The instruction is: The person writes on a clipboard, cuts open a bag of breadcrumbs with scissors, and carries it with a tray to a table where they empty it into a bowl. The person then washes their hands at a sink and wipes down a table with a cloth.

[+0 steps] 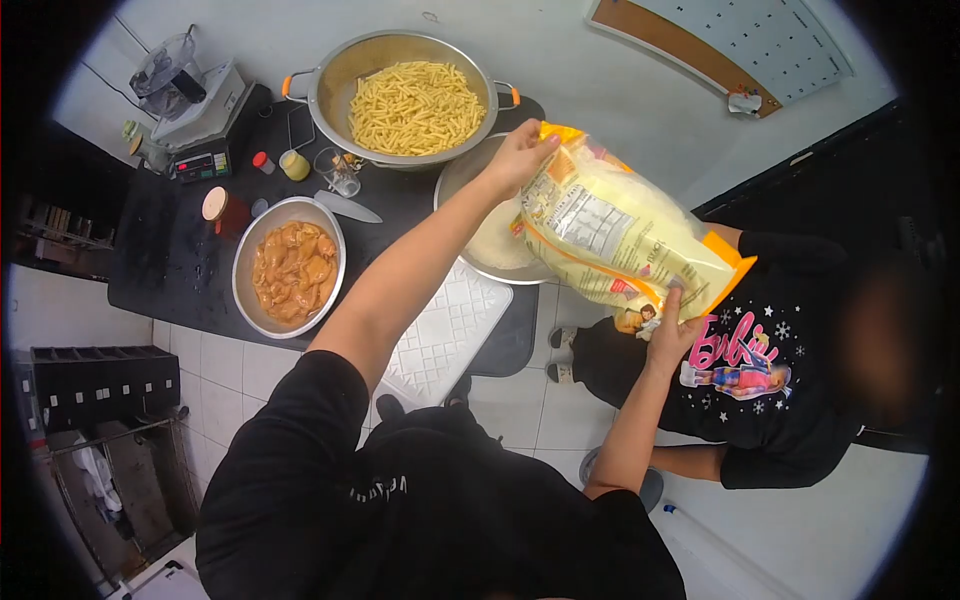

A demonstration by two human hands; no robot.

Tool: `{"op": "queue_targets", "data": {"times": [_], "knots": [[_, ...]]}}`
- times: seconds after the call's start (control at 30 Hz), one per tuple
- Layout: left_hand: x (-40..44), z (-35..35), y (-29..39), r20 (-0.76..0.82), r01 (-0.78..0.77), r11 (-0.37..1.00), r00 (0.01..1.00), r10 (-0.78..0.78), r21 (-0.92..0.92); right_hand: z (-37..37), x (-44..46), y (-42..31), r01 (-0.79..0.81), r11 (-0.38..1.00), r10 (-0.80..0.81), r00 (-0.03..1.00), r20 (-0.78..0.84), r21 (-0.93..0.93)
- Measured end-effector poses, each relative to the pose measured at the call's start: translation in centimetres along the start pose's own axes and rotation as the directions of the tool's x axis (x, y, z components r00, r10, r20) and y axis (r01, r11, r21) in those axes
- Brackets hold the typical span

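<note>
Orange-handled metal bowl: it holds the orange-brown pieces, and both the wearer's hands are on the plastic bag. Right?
No: the head view shows pale pieces in the orange-handled metal bowl; the orange-brown pieces are in the smaller bowl. The left hand and right hand are both on the plastic bag.

A printed yellow, orange-ended plastic bag point(605, 225) slants in mid-air.

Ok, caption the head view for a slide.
Left hand and right hand hold a printed bag near a bowl of pale powder.
</note>
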State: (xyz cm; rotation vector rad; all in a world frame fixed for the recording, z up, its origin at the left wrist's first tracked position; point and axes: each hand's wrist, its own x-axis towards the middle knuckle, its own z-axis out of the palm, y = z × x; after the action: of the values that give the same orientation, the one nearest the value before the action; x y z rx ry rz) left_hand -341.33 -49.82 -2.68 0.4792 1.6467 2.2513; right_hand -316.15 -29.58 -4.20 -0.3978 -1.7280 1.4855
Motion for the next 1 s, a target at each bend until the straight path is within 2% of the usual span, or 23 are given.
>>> {"op": "queue_targets", "data": {"times": [0.1, 0.17, 0.23, 0.3, 0.33, 0.43, 0.5, 0.53, 0.6, 0.63, 0.67, 0.7, 0.73, 0.8, 0.83, 0.87, 0.9, 0.97, 1.0], "knots": [[1.0, 0.7, -0.2, 0.034, -0.067, 0.994, 0.997, 0.064, 0.089, 0.5, -0.6, -0.1, 0.002, 0.998, 0.0, 0.999, -0.046, 0.055], [1.4, 0.7, -0.3, -0.004, -0.069, 0.993, 0.998, 0.07, 0.093, 0.4, -0.5, -0.1, 0.01, 0.994, -0.004, 0.998, -0.056, 0.106], [2.0, 0.6, -0.3, -0.026, -0.074, 0.993, 0.997, 0.077, 0.09, 0.8, 0.0, -0.3, 0.014, 0.999, -0.015, 1.0, -0.002, -0.033], [2.3, 0.7, 0.3, -0.038, -0.117, 0.99, 0.993, 0.114, -0.075, 1.0, -0.2, -0.4, 0.031, 0.999, -0.031, 0.999, -0.024, -0.02], [2.3, 1.0, 0.7, -0.039, -0.119, 0.99, 0.992, 0.116, -0.077, 1.1, -0.2, -0.5, 0.044, 0.999, -0.044, 0.998, -0.033, -0.005], [2.0, 1.6, 1.6, -0.04, -0.163, 0.986, 0.986, 0.162, -0.03, 0.7, -1.3, -0.5, 0.039, 0.999, -0.039, 0.997, -0.061, -0.002], [1.9, 2.4, 2.3, 0.019, -0.239, 0.965, 0.971, 0.238, 0.104, 0.9, -2.3, -0.6, -0.003, 1.0, 0.001, 0.991, -0.132, -0.014], [1.7, 3.1, 2.9, 0.016, -0.246, 0.963, 0.969, 0.246, 0.112, 0.8, -3.2, -0.3, 0.001, 1.0, -0.001, 0.992, -0.127, -0.003], [0.9, 4.8, 3.9, 0.116, -0.423, 0.837, 0.905, 0.409, 0.348, 0.6, -5.3, 1.8, -0.144, 0.989, 0.144, 0.966, -0.213, 0.015], [0.0, 5.8, 4.9, 0.155, -0.421, 0.808, 0.906, 0.393, 0.412, 0.5, -6.2, 2.9, -0.145, 0.989, 0.146, 0.969, -0.199, 0.022], [-0.9, 6.9, 5.7, 0.19, -0.419, 0.775, 0.908, 0.375, 0.473, 0.4, -7.2, 4.0, -0.235, 0.965, 0.255, 0.943, -0.215, 0.114], [-1.5, 7.7, 6.0, 0.232, -0.441, 0.738, 0.897, 0.376, 0.51, 0.3, -8.1, 5.2, -0.325, 0.924, 0.366, 0.905, -0.218, 0.204], [-2.0, 8.6, 6.1, 0.276, -0.463, 0.699, 0.886, 0.372, 0.545, 0.1, -9.1, 6.5, -0.331, 0.92, 0.372, 0.906, -0.2, 0.208], [-3.3, 9.9, 6.4, 0.383, -0.612, 0.523, 0.786, 0.485, 0.593, -0.1, -10.5, 8.9, -0.584, 0.789, 0.609, 0.783, -0.125, 0.192], [-3.9, 10.6, 6.1, 0.409, -0.646, 0.495, 0.758, 0.509, 0.581, 0.9, -11.3, 9.3, -0.538, 0.79, 0.579, 0.812, -0.073, 0.293], [-4.4, 11.2, 5.8, 0.432, -0.678, 0.468, 0.728, 0.532, 0.566, 1.5, -11.8, 9.6, -0.542, 0.789, 0.58, 0.813, -0.059, 0.291], [-5.1, 11.6, 6.0, 0.422, -0.675, 0.465, 0.73, 0.538, 0.573, 2.1, -12.0, 9.4, -0.633, 0.689, 0.663, 0.747, 0.045, 0.354], [-6.7, 12.5, 7.0, 0.605, -0.765, 0.247, 0.628, 0.489, 0.594, 1.8, -12.7, 11.6, -0.789, 0.42, 0.794, 0.559, 0.239, 0.449], [-7.6, 12.9, 7.3, 0.596, -0.756, 0.248, 0.637, 0.488, 0.606, 2.1, -12.9, 12.1, -0.797, 0.415, 0.796, 0.552, 0.249, 0.439]]}}
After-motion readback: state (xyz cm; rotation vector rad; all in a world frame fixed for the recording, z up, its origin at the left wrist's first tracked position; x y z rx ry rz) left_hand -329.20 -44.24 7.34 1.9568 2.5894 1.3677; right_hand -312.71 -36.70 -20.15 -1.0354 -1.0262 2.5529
